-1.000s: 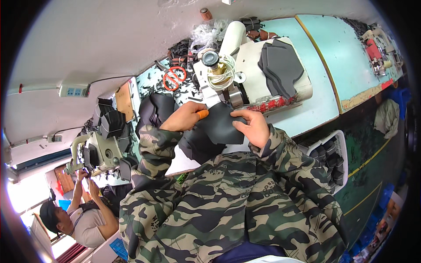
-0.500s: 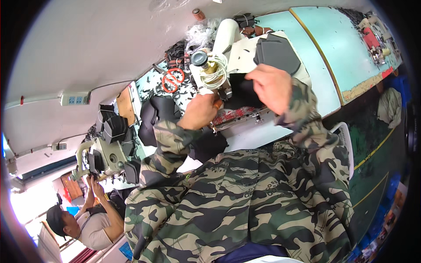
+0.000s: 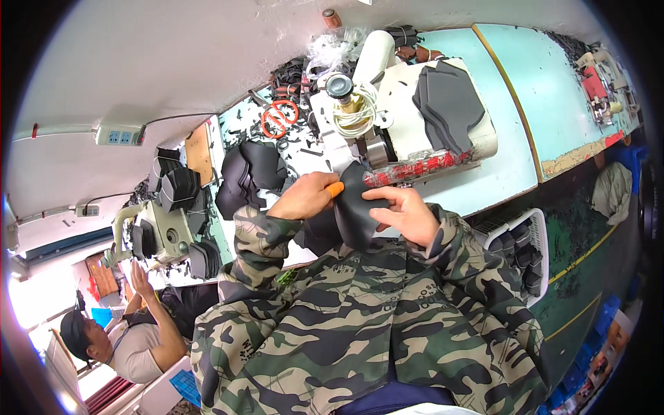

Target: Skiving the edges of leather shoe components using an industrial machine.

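A curved black sheet piece (image 3: 356, 211), leather-like, hangs tilted between my hands at the front edge of a cream machine (image 3: 382, 59) with a black knob. My left hand (image 3: 302, 197), an orange cover on one fingertip, pinches the piece's left edge close to the machine's metal head. My right hand (image 3: 407, 213) has its fingers bent over the right edge of the same piece, with the thumb hidden in part. A pile of dark grey cut pieces (image 3: 449, 104) lies on the machine's flat top. More black pieces (image 3: 252, 173) lie left of my left hand.
Orange-handled scissors (image 3: 279, 119) lie among black scraps on the table. A white basket (image 3: 543, 252) of dark pieces stands at the right. On the left, a co-worker (image 3: 138, 346) sits at another machine (image 3: 169, 232). A worn red-and-grey bar (image 3: 422, 167) fronts my machine.
The black piece has come out from beside the machine's head toward my body. My right hand moved down and nearer with it; my left hand shifted slightly. The basket's contents now show.
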The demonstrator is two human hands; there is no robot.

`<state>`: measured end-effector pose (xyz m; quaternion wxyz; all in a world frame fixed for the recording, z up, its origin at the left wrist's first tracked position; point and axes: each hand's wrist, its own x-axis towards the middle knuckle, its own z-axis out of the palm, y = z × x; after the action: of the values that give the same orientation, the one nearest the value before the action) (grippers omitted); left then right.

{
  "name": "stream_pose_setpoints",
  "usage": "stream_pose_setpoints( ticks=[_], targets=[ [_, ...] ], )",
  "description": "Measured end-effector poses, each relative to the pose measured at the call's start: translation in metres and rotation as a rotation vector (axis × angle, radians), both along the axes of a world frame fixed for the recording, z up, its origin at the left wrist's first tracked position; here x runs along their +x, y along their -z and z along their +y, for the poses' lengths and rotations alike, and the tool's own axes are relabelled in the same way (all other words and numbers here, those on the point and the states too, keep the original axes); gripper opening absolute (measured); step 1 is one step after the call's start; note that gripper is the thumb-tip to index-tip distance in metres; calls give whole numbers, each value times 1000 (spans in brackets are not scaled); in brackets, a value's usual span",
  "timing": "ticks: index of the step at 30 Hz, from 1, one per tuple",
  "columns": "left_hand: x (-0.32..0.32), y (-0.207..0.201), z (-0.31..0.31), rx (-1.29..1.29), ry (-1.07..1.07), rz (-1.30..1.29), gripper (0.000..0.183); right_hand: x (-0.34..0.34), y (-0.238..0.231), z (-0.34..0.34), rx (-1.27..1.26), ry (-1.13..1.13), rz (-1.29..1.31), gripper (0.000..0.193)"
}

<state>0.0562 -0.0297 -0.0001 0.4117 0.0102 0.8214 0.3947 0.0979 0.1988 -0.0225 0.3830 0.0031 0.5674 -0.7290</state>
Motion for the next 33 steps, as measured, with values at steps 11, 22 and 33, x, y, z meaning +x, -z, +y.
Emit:
stream_pose_setpoints(
  ticks=[11, 22, 33],
  targets=[
    [-28, 1, 16, -236, 153, 410, 28, 2, -1, -9, -120, 72, 29, 44],
    [-23, 37, 9, 23, -174, 693, 20, -39, 12, 49, 202, 91, 319, 10],
    [53, 90, -61, -626, 370, 633, 36, -61, -15, 110, 1046, 443, 1385, 36]
  ],
)
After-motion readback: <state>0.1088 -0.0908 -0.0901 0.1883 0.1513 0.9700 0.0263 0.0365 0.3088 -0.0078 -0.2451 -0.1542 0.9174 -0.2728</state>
